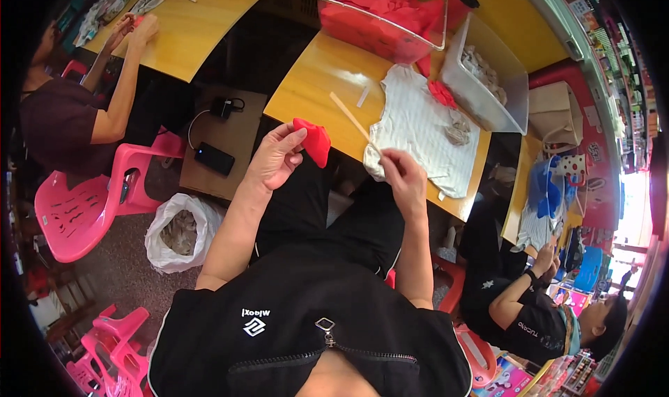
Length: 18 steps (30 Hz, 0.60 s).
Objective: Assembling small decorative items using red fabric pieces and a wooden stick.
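Note:
My left hand (270, 161) pinches a small folded piece of red fabric (317, 143) between thumb and fingers, held just off the near edge of the wooden table (306, 83). A thin, flat wooden stick (352, 118) slants up and left from my right hand (407, 182), whose thumb and fingers are closed on its lower end. Beneath and beyond that hand a white striped cloth (418, 122) lies spread on the table. On it rest a red fabric scrap (442, 93) and a crumpled greyish-beige bundle (458, 129). A short pale strip (363, 96) lies left of the cloth.
At the table's far side stand a clear tub (380, 43) of red fabric and another clear tub (512, 104) with greyish pieces. A white sack (209, 254) and pink chair (83, 212) are at left. Co-workers sit left (66, 122) and right (519, 313), both handling cloth.

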{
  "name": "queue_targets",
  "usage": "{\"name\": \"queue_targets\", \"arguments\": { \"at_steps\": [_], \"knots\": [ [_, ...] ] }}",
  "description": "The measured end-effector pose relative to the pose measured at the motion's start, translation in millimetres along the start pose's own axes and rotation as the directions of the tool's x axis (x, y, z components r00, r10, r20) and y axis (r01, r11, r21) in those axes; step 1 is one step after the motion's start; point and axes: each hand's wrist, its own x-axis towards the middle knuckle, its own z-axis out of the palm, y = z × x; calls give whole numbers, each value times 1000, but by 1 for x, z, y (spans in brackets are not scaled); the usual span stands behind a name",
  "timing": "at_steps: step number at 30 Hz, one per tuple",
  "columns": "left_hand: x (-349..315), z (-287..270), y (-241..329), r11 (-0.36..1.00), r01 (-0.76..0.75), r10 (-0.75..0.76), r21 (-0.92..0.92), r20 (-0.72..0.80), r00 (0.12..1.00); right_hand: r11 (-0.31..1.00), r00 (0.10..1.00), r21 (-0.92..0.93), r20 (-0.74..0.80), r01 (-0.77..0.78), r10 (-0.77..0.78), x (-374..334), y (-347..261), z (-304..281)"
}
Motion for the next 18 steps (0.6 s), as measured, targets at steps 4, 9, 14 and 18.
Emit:
{"name": "queue_targets", "arguments": {
  "at_steps": [4,9,14,18],
  "knots": [
    [6,4,2,997,4,-2,-73,30,1000,990,994,-113,73,88,-80,-28,-11,-9],
    [10,19,6,1000,2,-2,-19,-12,1000,985,994,-138,44,103,-98,-39,-11,-13],
    [7,20,10,999,-23,23,-22,0,1000,982,994,-158,56,103,-95,-43,-12,-14],
    [7,20,6,989,-40,36,141,30,999,982,993,-161,88,96,-83,-44,-13,-14]
  ]
}}
